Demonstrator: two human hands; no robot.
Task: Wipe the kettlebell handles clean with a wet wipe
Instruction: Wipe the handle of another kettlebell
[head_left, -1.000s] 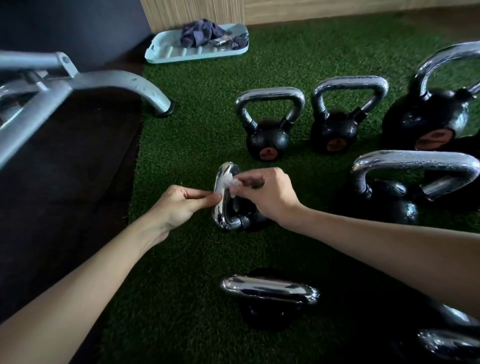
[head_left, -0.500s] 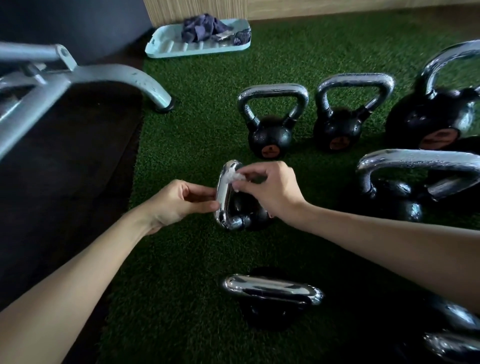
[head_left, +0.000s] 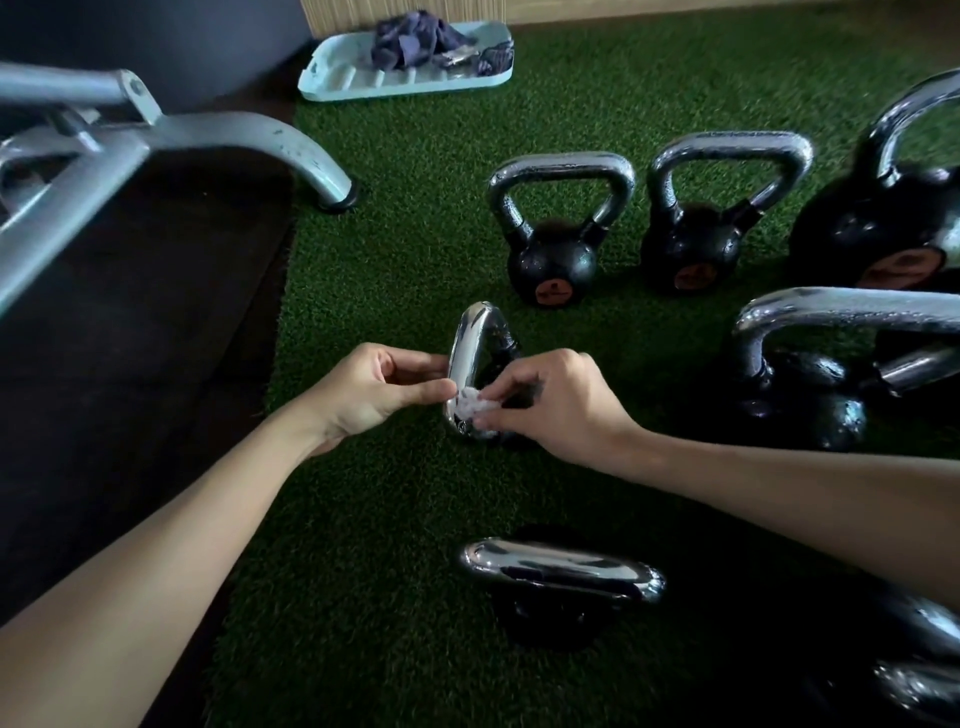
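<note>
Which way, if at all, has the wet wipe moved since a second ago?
Yes. The wet wipe, pinched by the right hand, has slid along the kettlebell handle from near its far end to near its close end, towards the person.

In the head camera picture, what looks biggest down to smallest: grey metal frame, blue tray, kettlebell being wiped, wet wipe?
1. grey metal frame, close to the camera
2. blue tray, though it is farthest away
3. kettlebell being wiped
4. wet wipe

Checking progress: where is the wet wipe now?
Head view, centre: the right hand pinches the wet wipe against the chrome handle's near end, beside the left hand.
</note>
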